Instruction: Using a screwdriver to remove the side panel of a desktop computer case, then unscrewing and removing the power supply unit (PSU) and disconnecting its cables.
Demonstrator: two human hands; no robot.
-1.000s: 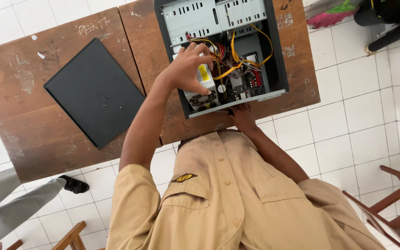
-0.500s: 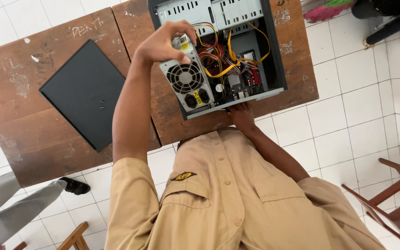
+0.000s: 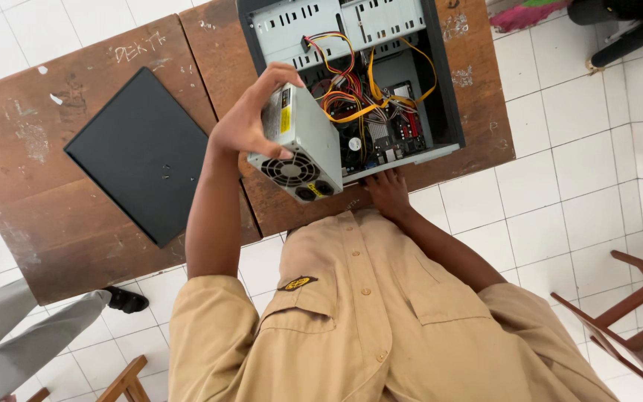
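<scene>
- The grey power supply box (image 3: 301, 152) is lifted above the worktop (image 3: 24, 193), just beside the open computer case (image 3: 351, 82); its coloured wires (image 3: 351, 100) run into the case.
- The left hand (image 3: 251, 119) wraps around the box to carry it.
- The right hand (image 3: 387, 192) presses flat at the case edge, probably steadying it.

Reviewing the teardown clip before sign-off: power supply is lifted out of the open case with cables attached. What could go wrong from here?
1. The left hand alone holds the power supply above the open case; a slip might drop it onto the board.
2. Its wire bundle runs into the case, so lifting further may strain connectors.
3. The right hand only rests at the case edge, so the case could shift.
</scene>
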